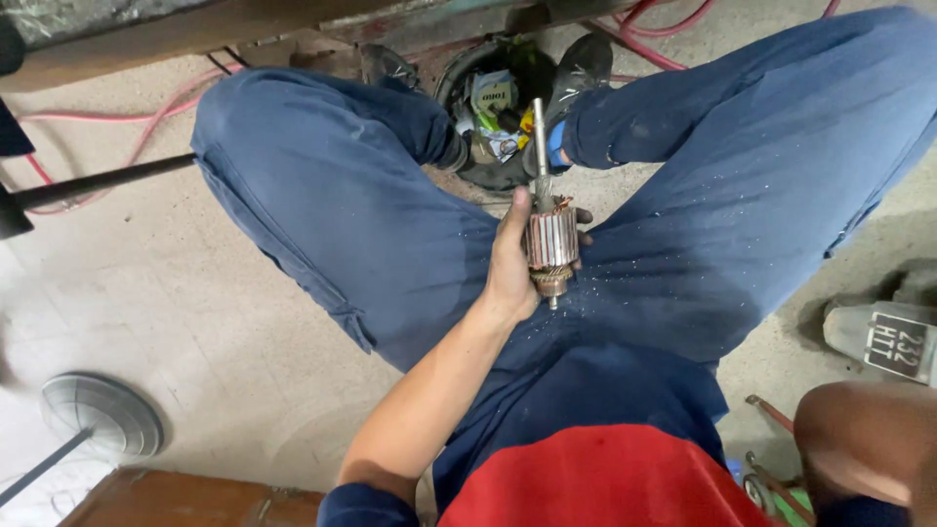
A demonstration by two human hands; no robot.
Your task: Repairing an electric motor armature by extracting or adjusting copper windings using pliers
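Resting within left hand's (pixel 509 263) fingers (pixel 583 214): armature (pixel 551 239)

Bare concrete floor (pixel 176 303) open at left, between left thigh (pixel 322 185) and fan base (pixel 98 415). Far access blocked by cluttered round bin (pixel 493 107) wedged between both shoes. Red hoses (pixel 117 132) and black rod (pixel 93 182) crossing far left. Right side crowded by grey metal housing (pixel 883 342).

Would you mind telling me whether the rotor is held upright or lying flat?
Upright: the left hand grips the rotor around its core, with its shaft running straight up the picture, away from the body.
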